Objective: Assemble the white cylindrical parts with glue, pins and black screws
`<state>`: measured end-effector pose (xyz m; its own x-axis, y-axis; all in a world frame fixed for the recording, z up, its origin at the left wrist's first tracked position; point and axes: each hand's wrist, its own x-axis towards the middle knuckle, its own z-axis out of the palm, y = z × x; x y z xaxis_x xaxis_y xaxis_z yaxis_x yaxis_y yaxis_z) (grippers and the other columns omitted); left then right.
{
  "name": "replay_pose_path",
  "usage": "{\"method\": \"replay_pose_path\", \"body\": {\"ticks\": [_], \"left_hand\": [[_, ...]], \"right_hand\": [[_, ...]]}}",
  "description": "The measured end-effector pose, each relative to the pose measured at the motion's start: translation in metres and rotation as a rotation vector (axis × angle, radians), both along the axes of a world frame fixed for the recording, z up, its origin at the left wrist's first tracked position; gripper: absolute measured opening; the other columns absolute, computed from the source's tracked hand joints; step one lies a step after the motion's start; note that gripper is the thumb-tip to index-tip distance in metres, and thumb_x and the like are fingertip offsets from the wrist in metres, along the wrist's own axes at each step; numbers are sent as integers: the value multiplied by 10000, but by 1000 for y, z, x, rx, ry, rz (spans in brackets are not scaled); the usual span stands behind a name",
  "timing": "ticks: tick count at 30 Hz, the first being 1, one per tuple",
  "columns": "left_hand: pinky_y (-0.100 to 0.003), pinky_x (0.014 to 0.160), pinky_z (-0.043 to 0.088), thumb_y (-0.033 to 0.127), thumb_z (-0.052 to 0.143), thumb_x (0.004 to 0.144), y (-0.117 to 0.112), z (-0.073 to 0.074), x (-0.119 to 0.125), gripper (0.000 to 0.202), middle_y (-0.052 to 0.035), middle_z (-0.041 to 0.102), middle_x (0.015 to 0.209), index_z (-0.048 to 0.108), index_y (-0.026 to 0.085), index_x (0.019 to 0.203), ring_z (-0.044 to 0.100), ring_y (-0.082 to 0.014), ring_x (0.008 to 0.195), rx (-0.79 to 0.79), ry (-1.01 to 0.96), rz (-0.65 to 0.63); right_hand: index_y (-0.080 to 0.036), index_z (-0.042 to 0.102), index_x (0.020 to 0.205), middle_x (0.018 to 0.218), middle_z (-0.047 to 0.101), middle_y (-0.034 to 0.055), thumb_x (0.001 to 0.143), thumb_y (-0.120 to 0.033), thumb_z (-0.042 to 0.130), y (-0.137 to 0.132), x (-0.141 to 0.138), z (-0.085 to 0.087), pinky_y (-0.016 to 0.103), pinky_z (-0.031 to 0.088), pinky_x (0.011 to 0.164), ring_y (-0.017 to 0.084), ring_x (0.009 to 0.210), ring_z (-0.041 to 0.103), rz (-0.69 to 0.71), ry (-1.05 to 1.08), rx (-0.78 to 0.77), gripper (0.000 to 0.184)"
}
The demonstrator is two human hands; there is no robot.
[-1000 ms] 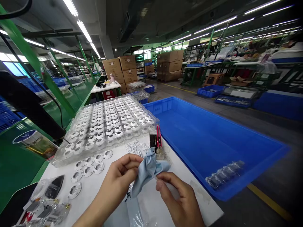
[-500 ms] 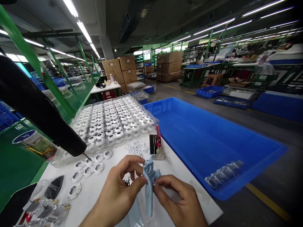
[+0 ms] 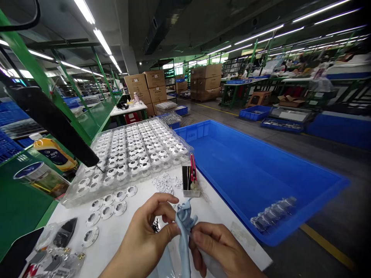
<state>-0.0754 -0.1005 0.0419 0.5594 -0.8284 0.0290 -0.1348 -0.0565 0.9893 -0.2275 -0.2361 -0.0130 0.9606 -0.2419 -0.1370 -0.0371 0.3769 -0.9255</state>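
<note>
A crumpled light blue rubber glove (image 3: 184, 220) is held upright over the near part of the white table, its folds bunched at the top. My left hand (image 3: 153, 227) pinches it from the left between thumb and fingers. From the right, my right hand (image 3: 216, 243) grips its lower part, fingers closed and partly hidden. Below, a clear plastic bag (image 3: 166, 262) shows between my wrists. Small black pieces (image 3: 155, 225) peek out behind my left fingers. Several white ring-shaped dials (image 3: 107, 211) lie to the left of my hands.
A divided clear tray (image 3: 116, 177) full of white dials stands behind. White screws (image 3: 165, 182) lie near a small box with a red cutter (image 3: 193, 170). At right is a big blue bin (image 3: 232, 154). A black electric screwdriver (image 3: 58, 119) hangs left, near a yellow bottle (image 3: 53, 152).
My right fingers have curled further round the glove, and its lower part has shifted. The hanging screwdriver has swung up and left, uncovering the yellow bottle.
</note>
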Motion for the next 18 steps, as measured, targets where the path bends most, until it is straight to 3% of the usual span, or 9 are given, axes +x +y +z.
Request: {"method": "replay_pose_path", "body": {"ticks": [7,12,18], "left_hand": [[-301,790,479,158,839,818,-1,0,-5,312,39,714,729,640,253,1038,624,-176,781,-55,80,35],[-273,698,528,257,906,814,8,6,20,372,36,735,755,622,251,1054,657,-165,713,-228,114,183],[-300,773,551,337,818,891,16,0,36,330,-9,760,849,654,233,1158,696,-193,803,-72,-41,277]], "right_hand": [[-163,697,809,658,627,35,953,-661,658,1,-1,-1,253,434,605,153,587,554,6,-11,42,521],[-152,714,805,676,645,45,960,-637,678,-5,-10,-11,259,413,594,148,587,540,-51,-13,22,511],[-163,767,823,715,670,58,940,-611,732,1,-15,-7,286,433,647,164,650,550,-201,-4,31,465]]}}
